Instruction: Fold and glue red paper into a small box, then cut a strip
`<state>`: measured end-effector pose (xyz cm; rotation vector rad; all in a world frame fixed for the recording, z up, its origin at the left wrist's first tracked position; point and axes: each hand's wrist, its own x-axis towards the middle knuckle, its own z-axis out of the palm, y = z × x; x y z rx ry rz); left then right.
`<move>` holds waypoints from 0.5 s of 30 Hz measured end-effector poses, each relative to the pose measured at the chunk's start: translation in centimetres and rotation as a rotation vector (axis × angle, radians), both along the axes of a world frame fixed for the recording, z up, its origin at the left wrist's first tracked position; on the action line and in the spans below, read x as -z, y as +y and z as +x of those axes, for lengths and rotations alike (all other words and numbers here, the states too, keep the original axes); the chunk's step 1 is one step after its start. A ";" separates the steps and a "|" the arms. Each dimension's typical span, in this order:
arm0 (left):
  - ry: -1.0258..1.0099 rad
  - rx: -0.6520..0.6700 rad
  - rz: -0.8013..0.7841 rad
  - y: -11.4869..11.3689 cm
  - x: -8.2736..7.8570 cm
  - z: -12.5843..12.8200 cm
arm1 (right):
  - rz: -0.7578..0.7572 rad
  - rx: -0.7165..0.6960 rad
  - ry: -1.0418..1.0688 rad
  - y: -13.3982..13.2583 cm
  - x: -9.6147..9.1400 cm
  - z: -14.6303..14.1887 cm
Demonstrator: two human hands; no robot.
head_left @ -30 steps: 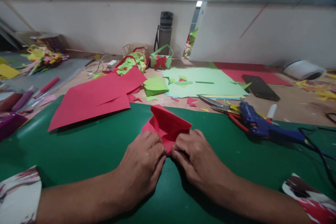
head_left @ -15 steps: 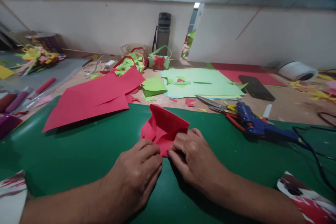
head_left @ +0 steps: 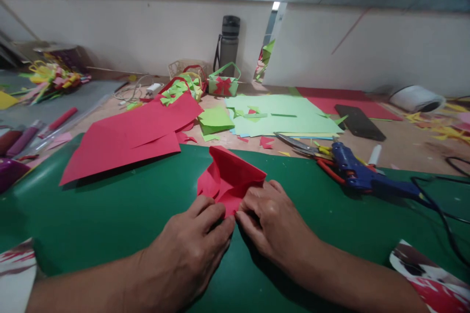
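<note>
A folded red paper piece [head_left: 230,177] lies on the green cutting mat [head_left: 121,215], partly raised at its far flap. My left hand [head_left: 194,242] lies flat with its fingers pressed on the near left edge of the paper. Beside it, my right hand [head_left: 270,217] presses the near right edge with its fingers bunched on the fold. The two hands nearly touch at the paper's near corner, which they hide.
Red paper sheets [head_left: 128,139] lie at the mat's far left, light green sheets [head_left: 282,116] behind. Scissors [head_left: 304,146] and a blue glue gun [head_left: 363,176] with its cord lie to the right. A phone [head_left: 359,122], a bottle [head_left: 229,41] and small paper baskets [head_left: 222,83] stand farther back.
My left hand slid back toward me, then forward again onto the paper's near edge. My right hand stayed on the fold; the view shifted slightly.
</note>
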<state>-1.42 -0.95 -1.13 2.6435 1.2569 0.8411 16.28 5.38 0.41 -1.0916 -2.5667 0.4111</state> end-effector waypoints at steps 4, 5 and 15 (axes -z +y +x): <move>0.054 0.011 0.046 0.0 -0.3 0.2 | 0.007 -0.009 -0.015 0.1 0.1 0.0; 0.063 0.011 0.054 0.0 -0.4 0.3 | 0.011 -0.011 -0.017 0.1 0.1 0.0; 0.201 -0.015 -0.005 -0.1 -0.8 0.2 | -0.001 -0.009 -0.077 0.2 -0.2 -0.1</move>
